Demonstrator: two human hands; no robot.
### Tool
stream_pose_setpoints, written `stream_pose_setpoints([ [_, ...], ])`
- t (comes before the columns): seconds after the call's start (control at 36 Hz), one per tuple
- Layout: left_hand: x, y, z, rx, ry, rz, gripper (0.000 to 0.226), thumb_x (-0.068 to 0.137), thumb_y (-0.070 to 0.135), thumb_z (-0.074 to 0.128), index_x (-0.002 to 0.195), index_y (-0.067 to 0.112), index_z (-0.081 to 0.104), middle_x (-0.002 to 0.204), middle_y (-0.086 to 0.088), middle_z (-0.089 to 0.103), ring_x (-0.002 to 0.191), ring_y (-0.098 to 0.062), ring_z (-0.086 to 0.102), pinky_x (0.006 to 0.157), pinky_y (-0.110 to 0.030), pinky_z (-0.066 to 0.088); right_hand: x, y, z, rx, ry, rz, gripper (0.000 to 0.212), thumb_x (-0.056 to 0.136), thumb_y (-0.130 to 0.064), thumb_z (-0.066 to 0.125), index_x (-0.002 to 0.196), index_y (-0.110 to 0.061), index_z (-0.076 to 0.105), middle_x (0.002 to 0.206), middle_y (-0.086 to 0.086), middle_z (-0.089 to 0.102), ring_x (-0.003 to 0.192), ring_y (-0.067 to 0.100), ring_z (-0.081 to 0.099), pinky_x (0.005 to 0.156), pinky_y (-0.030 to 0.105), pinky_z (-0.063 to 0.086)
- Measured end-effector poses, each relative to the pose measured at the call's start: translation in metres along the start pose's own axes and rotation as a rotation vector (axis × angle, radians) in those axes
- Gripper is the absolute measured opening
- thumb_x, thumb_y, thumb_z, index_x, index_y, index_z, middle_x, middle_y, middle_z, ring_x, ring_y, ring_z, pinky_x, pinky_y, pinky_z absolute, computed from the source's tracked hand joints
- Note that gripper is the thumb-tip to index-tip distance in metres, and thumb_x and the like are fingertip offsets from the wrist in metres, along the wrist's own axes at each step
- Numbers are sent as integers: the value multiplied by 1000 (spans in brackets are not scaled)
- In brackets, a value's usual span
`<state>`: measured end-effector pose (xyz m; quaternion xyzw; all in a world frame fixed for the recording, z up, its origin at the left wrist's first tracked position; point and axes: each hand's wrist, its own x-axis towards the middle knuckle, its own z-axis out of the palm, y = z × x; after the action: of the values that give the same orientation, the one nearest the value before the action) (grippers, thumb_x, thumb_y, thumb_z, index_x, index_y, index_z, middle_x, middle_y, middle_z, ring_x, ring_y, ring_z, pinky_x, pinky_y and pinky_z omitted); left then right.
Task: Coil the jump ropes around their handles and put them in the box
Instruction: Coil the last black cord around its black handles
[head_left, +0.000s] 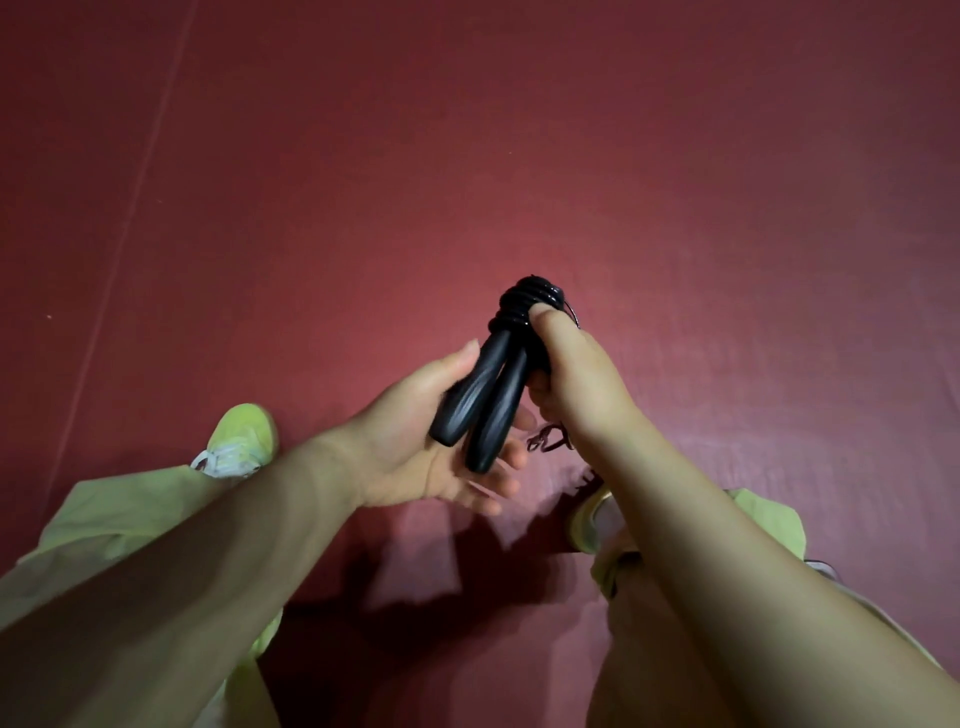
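Note:
Two black jump-rope handles (480, 402) lie side by side in front of me, held above the red floor. Black rope (530, 301) is coiled in tight turns round their far ends. My right hand (574, 374) grips the coiled end, thumb pressed on the turns. My left hand (431, 441) lies palm up under the near ends of the handles, fingers fairly straight, thumb alongside. A thin loose stretch of rope (548, 439) hangs below my right hand. No box is in view.
A dark red mat floor (467, 156) fills the view, with a seam running down the left side. My legs in light green trousers and my green-and-white shoes (239, 441) are at the bottom left and right.

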<state>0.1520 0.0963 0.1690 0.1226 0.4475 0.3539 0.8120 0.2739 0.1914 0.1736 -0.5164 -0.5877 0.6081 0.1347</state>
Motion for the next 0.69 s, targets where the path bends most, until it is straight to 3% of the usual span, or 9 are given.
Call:
stream_pose_setpoints([
  [0.11, 2, 1, 2, -26, 51, 26, 65, 78, 72, 33, 90, 12, 54, 63, -1, 47, 46, -13, 38, 47, -24, 28, 3, 4, 2, -158, -2, -57, 52, 100, -53, 32, 62, -20, 44, 37, -13, 36, 40, 5, 31, 52, 29, 23],
  [0.22, 7, -1, 1, 237, 229, 61, 60, 88, 69, 26, 87, 15, 52, 62, 1, 48, 45, -11, 35, 43, -20, 21, 3, 4, 2, -282, -23, -4, 57, 102, -51, 27, 55, -20, 37, 34, -11, 34, 33, 6, 29, 50, 30, 22],
  [0.44, 12, -4, 0, 607, 461, 186, 50, 95, 59, 34, 83, 15, 54, 65, -2, 55, 46, -15, 44, 37, -17, 31, 0, 1, 3, -431, -25, 5, 59, 103, -49, 19, 56, -19, 38, 52, -3, 38, 46, 13, 32, 48, 27, 20],
  [0.5, 12, -3, -1, 668, 492, 207, 51, 91, 62, 35, 81, 16, 53, 65, -1, 56, 47, -15, 46, 43, -19, 36, 0, 1, 5, -439, -17, 5, 59, 103, -49, 17, 55, -21, 38, 54, -2, 39, 49, 13, 33, 49, 28, 20],
  [0.58, 10, -2, -6, 819, 588, 254, 53, 79, 67, 35, 74, 17, 52, 64, -1, 57, 57, -22, 52, 64, -39, 46, -2, 0, 10, -433, -18, 24, 61, 103, -50, 10, 58, -19, 39, 59, 0, 39, 53, 14, 33, 52, 30, 22],
  [0.69, 6, -4, -7, 1126, 733, 238, 57, 78, 74, 30, 77, 19, 47, 73, -1, 58, 75, -28, 57, 72, -40, 47, -2, 1, 12, -257, -92, 122, 60, 94, -69, 19, 60, -25, 40, 57, -8, 36, 49, 8, 30, 50, 27, 20],
])
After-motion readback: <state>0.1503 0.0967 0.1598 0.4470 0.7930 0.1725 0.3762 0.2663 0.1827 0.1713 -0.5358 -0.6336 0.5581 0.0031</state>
